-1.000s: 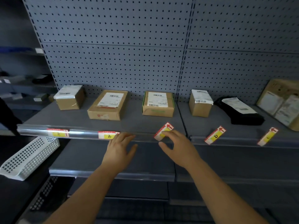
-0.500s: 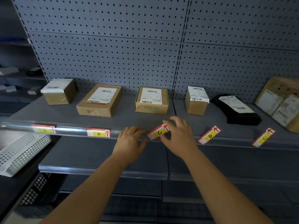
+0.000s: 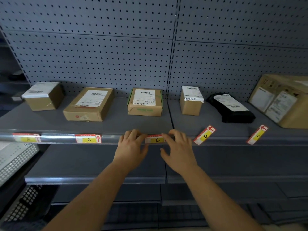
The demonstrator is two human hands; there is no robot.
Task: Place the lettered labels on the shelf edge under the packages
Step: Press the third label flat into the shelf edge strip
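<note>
Label "C" (image 3: 155,139) level on shelf edge (image 3: 110,139); left hand (image 3: 131,150) and right hand (image 3: 179,151) pinch its ends. "B" (image 3: 88,139) seated; "D" (image 3: 204,135), "E" (image 3: 257,134) lie tilted.

a handwritten b stood on the yellow patch of the label b (image 3: 88,138) in the shelf edge (image 3: 110,139); the label c (image 3: 155,139) on the same edge bore c; the label d (image 3: 204,135) and the label e (image 3: 257,134) lay tilted on the shelf top, lettered d and e; parcel print was too small to read.

Grey pegboard backing (image 3: 116,52) behind; white perforated basket (image 3: 15,160) lower left – 1 empty lower shelf (image 3: 93,164) beneath
</note>
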